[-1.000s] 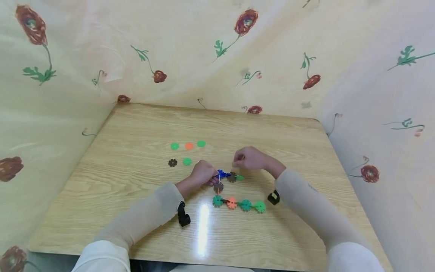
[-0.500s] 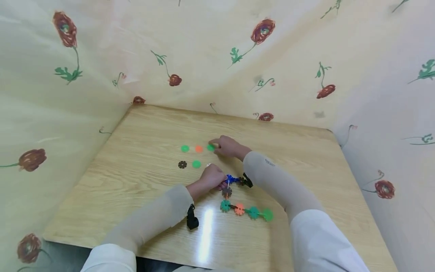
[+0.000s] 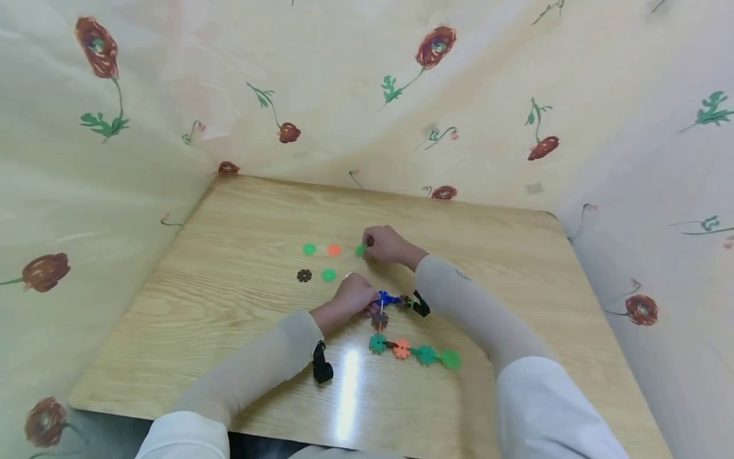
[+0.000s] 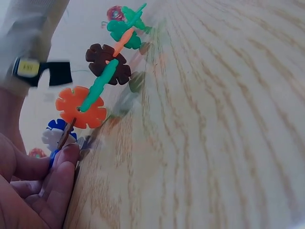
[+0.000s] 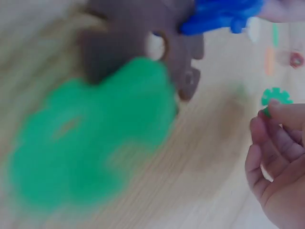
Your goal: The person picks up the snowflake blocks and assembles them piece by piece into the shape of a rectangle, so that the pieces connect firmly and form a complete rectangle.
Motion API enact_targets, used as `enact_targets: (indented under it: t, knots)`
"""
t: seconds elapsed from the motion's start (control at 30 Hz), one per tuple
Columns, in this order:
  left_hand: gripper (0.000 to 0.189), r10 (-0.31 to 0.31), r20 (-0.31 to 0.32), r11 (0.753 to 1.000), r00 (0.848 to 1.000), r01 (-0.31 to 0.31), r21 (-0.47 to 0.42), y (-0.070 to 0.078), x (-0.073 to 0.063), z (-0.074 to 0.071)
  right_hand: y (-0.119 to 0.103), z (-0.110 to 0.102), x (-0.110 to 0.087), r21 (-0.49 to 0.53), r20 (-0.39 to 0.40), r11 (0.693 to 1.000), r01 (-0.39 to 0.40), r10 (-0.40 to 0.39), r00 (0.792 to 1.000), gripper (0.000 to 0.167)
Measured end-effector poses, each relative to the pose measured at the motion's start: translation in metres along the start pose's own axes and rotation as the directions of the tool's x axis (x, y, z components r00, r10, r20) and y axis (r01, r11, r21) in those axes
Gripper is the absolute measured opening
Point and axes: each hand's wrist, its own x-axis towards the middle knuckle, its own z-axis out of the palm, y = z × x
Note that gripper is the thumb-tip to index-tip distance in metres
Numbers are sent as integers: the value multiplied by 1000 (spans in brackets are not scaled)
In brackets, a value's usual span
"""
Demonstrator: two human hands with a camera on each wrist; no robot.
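Observation:
My left hand (image 3: 353, 294) pinches a blue notched plastic disc (image 3: 385, 298) in a chain of interlocking snowflake discs. From it the chain bends toward me through a brown disc (image 3: 379, 320) to a teal disc (image 3: 377, 343), then runs right past an orange disc (image 3: 401, 348) to a light green disc (image 3: 450, 359). A short branch with a brown disc and a green disc (image 5: 90, 138) extends right from the blue part, overlapped by my right wrist strap in the head view. Farther back, my right hand (image 3: 385, 243) pinches a loose green disc (image 5: 278, 96) between thumb and finger.
Left of my right hand lie a green disc (image 3: 309, 249) and an orange disc (image 3: 334, 250). Nearer me are a brown disc (image 3: 304, 275) and another green disc (image 3: 329, 275). Flower-patterned cloth (image 3: 321, 83) encloses the wooden table (image 3: 241, 217) at back and sides.
My right hand has moved from above the chain's branch back and left to a loose green disc, first touching it, now pinching it. My left hand keeps hold of the blue disc.

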Motion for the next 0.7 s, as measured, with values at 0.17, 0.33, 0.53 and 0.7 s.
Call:
enact_targets:
  t: [0.17, 0.33, 0.53, 0.7]
  knots:
    - [19, 4, 11, 1000, 1000, -3, -4, -2, 3, 0, 15, -17, -56, 297, -91, 954, -43, 73, 993, 10]
    - [18, 14, 14, 1000, 1000, -14, 6, -7, 2, -1, 34, -13, -122, 543, -101, 822, -173, 268, 958, 15]
    - [18, 9, 28, 1000, 1000, -8, -14, -6, -2, -3, 52, 10, -169, 685, -74, 669, -288, 457, 887, 16]
    - [16, 16, 32, 1000, 999, -16, -17, -3, 1, 4, 61, 17, -185, 678, -40, 656, -331, 482, 875, 13]
